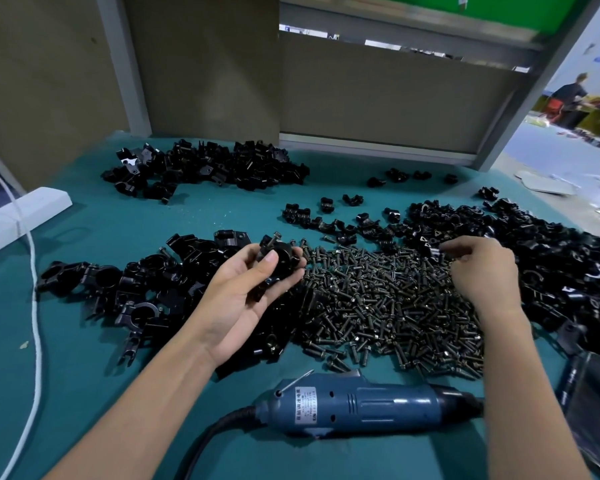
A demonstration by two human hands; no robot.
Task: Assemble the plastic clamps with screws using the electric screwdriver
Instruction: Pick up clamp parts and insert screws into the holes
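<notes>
A teal cloth-covered table (118,393) carries everything. A heap of black plastic clamp bodies (146,292) lies just left of the left hand (246,299), and a spread of small black plastic clamp caps (551,271) lies right of the right hand (482,271). Between the 2 hands sits a pile of dark metal screws (378,306). A blue electric screwdriver (361,403) lies on its side nearer the person than both hands, untouched. The left hand, palm up, grips 1 black round plastic clamp (279,261) between thumb and curled fingers. The right hand reaches down at the far edge of the screws; its fingertips are blurred, so I cannot tell whether they pinch anything.
</notes>
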